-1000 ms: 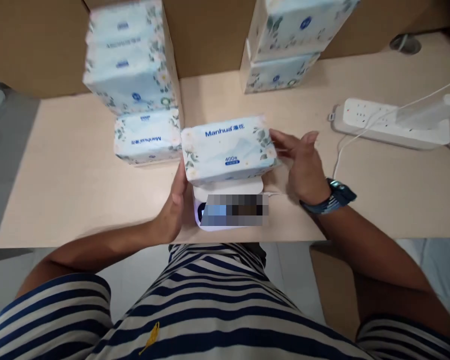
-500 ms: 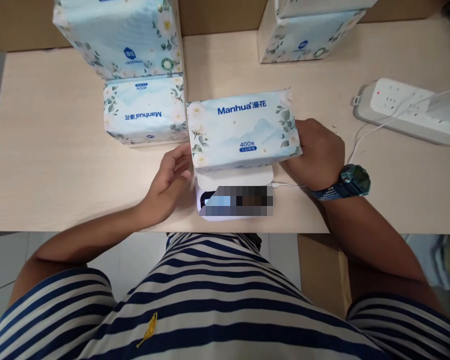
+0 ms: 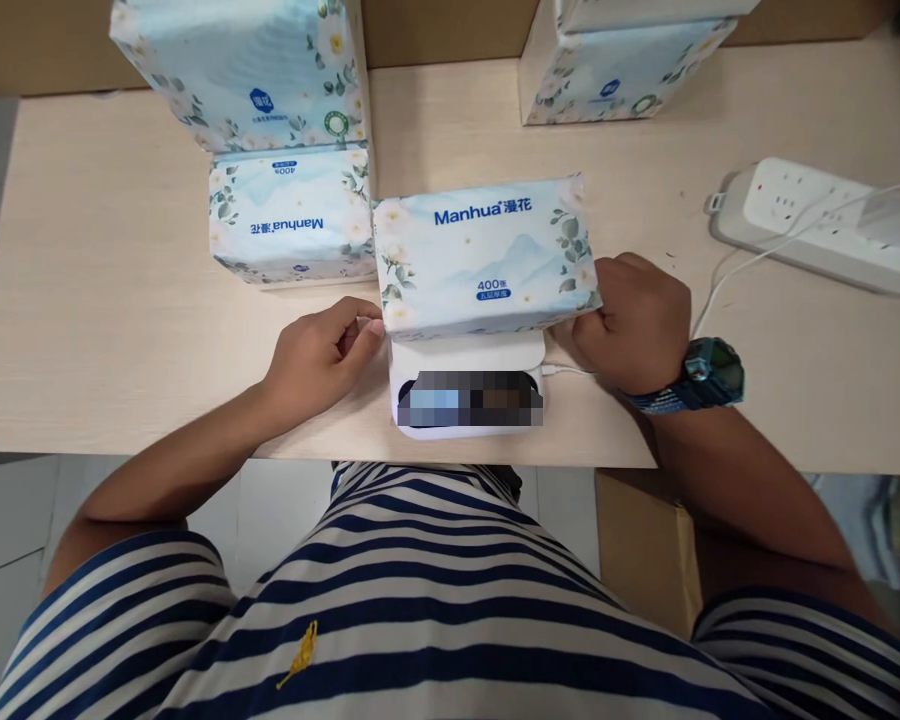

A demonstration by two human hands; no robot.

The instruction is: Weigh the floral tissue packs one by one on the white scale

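Observation:
A pack of tissues (image 3: pixel 487 255), pale blue with printed flowers, rests on a white device that looks like a small scale (image 3: pixel 469 352). The device's front panel is blurred out. My left hand (image 3: pixel 319 350) has its fingers curled, with thumb and forefinger closed at the pack's lower left corner. At the pack's right edge, my right hand (image 3: pixel 637 315) is closed around the lower right corner; its fingertips are partly hidden. A watch (image 3: pixel 712 372) is on my right wrist.
Another tissue pack (image 3: pixel 292 215) lies just left, in front of a taller stack of packs (image 3: pixel 247 70). More packs (image 3: pixel 619 75) stand at the back right. A white power strip (image 3: pixel 817 220) with cables lies on the right, and a cable (image 3: pixel 570 370) runs into the device.
My left hand has shifted slightly and its thumb and forefinger have closed at the pack's lower left corner. My right hand has lowered a little at the right edge. The pack has barely moved.

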